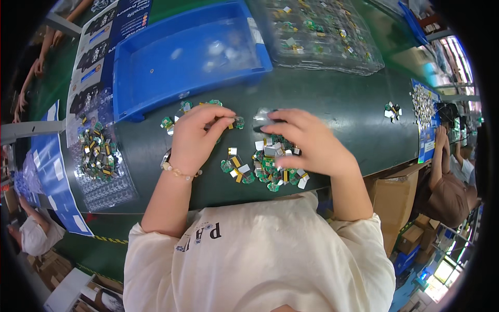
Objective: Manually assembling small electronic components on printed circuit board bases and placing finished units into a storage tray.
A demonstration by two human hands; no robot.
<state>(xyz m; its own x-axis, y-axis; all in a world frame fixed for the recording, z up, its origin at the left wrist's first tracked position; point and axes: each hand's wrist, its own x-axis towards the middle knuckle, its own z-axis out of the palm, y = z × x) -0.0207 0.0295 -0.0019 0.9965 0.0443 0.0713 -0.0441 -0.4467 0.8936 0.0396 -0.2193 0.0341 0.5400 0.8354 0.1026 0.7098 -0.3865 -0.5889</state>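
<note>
Between the thumb and fingers of my left hand (200, 132) is the edge of a small green circuit board (239, 122) with a metallic part. My right hand (314, 143) is over a heap of similar boards (273, 177) with silver and yellow parts, its fingers apart and slightly blurred. A pale, shiny patch (261, 117) shows at its fingertips; I cannot tell whether it is clear film or glare. A smaller group of boards (236, 169) lies between my hands. More boards (167, 124) lie behind my left hand, partly hidden by it.
Beyond my hands stands a blue bin (132, 106), with stacked clear trays of boards (332, 65) to its right. At left, a clear blister tray (106, 195) carries a pile of boards. A small cluster (393, 111) lies at right. Other people sit at both sides.
</note>
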